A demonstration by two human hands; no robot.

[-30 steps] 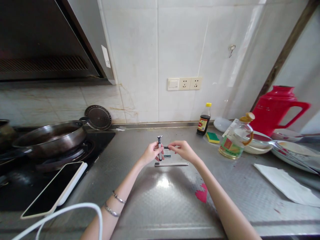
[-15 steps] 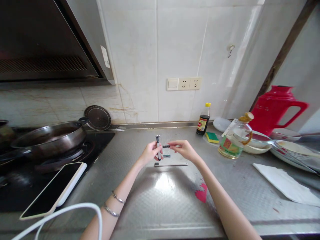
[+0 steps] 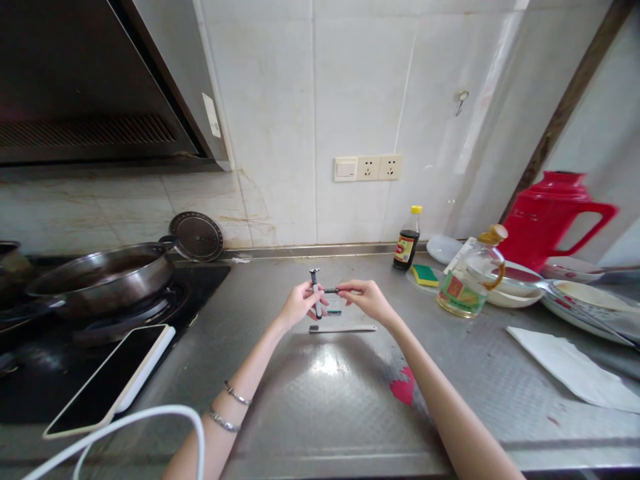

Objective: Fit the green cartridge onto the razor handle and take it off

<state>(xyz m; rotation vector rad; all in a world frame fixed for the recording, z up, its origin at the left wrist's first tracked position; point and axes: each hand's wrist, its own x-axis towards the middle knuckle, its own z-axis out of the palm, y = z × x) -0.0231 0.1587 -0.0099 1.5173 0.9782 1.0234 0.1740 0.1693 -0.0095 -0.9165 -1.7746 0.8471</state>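
My left hand (image 3: 300, 303) is closed around the grey-and-black handle of a razor (image 3: 317, 297), held upright with its head at the top. To its right, my right hand (image 3: 366, 298) pinches one end of a thin dark stick (image 3: 331, 291), whose other end reaches toward the razor and my left fingers. Whether the stick touches the razor I cannot tell. Below my hands a toothbrush (image 3: 345, 329) lies flat on the steel counter (image 3: 280, 400), its dark bristle end to the left. Just behind it is a small clear item with a teal edge (image 3: 334, 312), partly hidden by my left fingers.
Left, a pan (image 3: 105, 277) sits on the stove, with a phone (image 3: 110, 380) and white cable (image 3: 165, 410) nearer me. Right stand a soy sauce bottle (image 3: 406, 245), sponge (image 3: 425, 275), oil bottle (image 3: 467, 283), red thermos (image 3: 543, 220), dishes and a white paper (image 3: 575, 367).
Almost nothing differs. The razor has shifted very slightly left and its head tilts a little; both hands keep their grips.
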